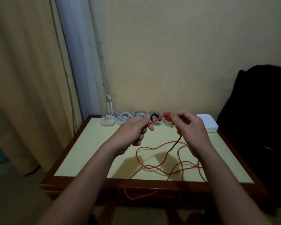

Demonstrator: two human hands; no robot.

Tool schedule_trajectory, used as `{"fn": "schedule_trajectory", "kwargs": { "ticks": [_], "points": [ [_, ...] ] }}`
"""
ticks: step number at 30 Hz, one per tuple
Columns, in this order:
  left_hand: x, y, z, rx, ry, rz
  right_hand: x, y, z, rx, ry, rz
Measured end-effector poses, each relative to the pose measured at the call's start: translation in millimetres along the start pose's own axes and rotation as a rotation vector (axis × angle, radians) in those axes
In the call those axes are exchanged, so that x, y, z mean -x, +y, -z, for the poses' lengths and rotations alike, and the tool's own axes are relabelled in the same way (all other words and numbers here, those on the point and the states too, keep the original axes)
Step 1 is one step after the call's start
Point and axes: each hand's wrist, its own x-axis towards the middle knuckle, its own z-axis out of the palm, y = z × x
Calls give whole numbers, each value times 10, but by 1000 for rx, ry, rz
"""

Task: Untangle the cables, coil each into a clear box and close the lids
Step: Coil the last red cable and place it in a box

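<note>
A long red cable [154,167] lies in loose loops on the yellow table top [91,148], and part of it hangs over the front edge. My left hand [133,130] grips one stretch of it. My right hand [190,127] pinches the cable a little further along, so a short taut piece runs between the two hands above the table. Along the back edge stands a row of clear boxes [109,120]: three hold white cables, one holds a black cable [153,118], and one with something red inside is half hidden behind my right hand.
A stack of white lids [208,124] sits at the back right of the table. A dark bag or chair [258,127] stands to the right. Curtains hang at the left, with white cords down the wall.
</note>
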Motion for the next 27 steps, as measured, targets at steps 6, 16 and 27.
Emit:
{"fn": "schedule_trajectory", "kwargs": {
  "ticks": [6, 16, 27],
  "points": [
    [378, 282, -89, 597, -169, 295, 312, -302, 94, -91, 1, 46],
    [624, 584, -4, 1051, -195, 196, 746, -188, 32, -22, -102, -36],
    [643, 476, 190, 837, 99, 17, 906, 108, -32, 576, 79, 270]
  ]
}}
